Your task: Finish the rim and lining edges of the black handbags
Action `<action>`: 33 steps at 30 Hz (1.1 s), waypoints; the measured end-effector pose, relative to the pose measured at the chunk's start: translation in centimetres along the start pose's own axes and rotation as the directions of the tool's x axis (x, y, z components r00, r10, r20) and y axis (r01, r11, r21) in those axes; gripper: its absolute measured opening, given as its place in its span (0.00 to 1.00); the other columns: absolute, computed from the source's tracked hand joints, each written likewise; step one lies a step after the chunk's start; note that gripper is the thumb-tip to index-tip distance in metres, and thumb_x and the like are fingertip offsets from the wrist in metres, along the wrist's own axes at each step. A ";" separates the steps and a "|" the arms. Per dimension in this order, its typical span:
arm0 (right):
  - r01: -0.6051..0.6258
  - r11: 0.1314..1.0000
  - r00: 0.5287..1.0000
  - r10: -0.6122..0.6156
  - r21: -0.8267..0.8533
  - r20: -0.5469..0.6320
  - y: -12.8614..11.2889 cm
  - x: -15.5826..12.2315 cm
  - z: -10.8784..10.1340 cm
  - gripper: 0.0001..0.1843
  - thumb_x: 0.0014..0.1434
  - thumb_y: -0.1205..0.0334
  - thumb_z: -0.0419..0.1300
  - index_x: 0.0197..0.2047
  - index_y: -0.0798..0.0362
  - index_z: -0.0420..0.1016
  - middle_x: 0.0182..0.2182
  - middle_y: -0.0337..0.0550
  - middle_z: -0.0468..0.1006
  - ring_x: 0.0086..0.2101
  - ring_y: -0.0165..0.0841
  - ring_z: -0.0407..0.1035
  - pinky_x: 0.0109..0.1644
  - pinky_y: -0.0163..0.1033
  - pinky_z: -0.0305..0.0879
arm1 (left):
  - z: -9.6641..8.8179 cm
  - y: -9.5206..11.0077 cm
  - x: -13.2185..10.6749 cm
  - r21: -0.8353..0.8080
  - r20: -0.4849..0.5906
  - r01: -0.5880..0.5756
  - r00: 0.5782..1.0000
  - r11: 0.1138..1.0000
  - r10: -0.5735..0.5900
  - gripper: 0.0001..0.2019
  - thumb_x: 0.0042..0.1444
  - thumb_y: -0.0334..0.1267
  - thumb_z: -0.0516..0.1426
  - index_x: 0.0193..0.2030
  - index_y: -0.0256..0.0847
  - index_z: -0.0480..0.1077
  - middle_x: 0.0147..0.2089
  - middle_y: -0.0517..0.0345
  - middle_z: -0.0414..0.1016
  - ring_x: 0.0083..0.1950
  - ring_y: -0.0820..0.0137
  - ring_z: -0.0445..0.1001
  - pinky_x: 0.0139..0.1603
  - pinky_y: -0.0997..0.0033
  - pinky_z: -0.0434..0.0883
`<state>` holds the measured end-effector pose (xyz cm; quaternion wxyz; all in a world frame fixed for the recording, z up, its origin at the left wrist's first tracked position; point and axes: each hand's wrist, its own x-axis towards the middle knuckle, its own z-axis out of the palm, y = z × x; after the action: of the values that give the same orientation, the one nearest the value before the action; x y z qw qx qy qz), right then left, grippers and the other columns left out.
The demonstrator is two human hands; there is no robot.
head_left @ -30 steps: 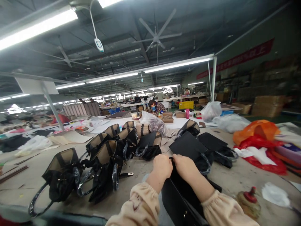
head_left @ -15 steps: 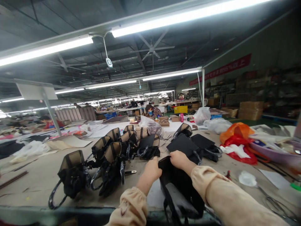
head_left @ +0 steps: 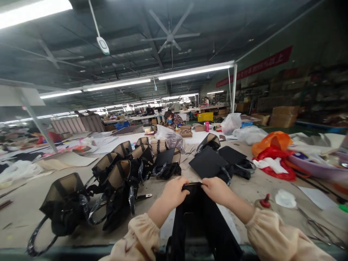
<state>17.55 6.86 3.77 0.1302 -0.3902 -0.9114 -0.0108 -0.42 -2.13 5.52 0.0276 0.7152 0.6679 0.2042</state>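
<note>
And here you are, both hands on the black bag [head_left: 220, 228]: your left hand [head_left: 174, 192] has its fingers and thumb clamped on the left end of the far rim, your right hand [head_left: 217, 190] pinches the right end, and a short stretch of rim runs between the two grips. The bag sits right below your fingers, its dark inside facing you, its body reaching back toward you over the near edge of the table [head_left: 148, 221]. Left of your left fingers, a cluster of black-and-tan bags [head_left: 118, 177] crowds together, with a strap [head_left: 144, 197] poking out toward your hand. Just beyond your right fingers lies a flat black panel [head_left: 208, 163]; off to their right come a red-topped pot [head_left: 264, 202], some white plastic [head_left: 285, 198] and, nearer you, scissors [head_left: 319, 225]
</note>
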 end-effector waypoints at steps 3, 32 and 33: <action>0.016 1.000 1.000 -0.016 0.020 -0.017 0.8 0.1 0.4 0.15 0.60 0.62 0.49 0.27 0.53 0.73 0.25 0.42 0.78 0.30 0.32 0.72 0.31 0.34 0.54 | 0.6 0.2 1.5 0.040 0.009 -0.057 0.998 0.998 0.056 0.11 0.50 0.33 0.59 0.42 0.45 0.69 0.46 0.59 0.71 0.46 0.67 0.71 0.47 0.69 0.68; -0.052 0.976 0.998 0.047 0.212 0.030 1.1 -0.1 0.7 0.14 0.60 0.61 0.50 0.23 0.52 0.65 0.19 0.36 0.70 0.23 0.28 0.63 0.28 0.35 0.47 | 2.3 0.1 3.2 0.021 0.011 -0.239 0.971 0.971 0.239 0.04 0.55 0.31 0.56 0.30 0.40 0.69 0.41 0.59 0.73 0.43 0.69 0.71 0.53 0.62 0.64; -0.050 0.977 0.999 0.045 0.208 0.030 1.1 -0.2 0.6 0.14 0.60 0.61 0.50 0.23 0.52 0.65 0.19 0.36 0.70 0.23 0.28 0.63 0.28 0.35 0.47 | 2.3 0.1 3.2 0.003 0.027 -0.228 0.973 0.974 0.228 0.04 0.56 0.32 0.55 0.30 0.40 0.68 0.40 0.59 0.73 0.42 0.69 0.71 0.50 0.65 0.66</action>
<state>18.31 7.59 3.04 0.1591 -0.3962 -0.8995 0.0927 0.50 1.51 4.22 0.0108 0.7898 0.5816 0.1945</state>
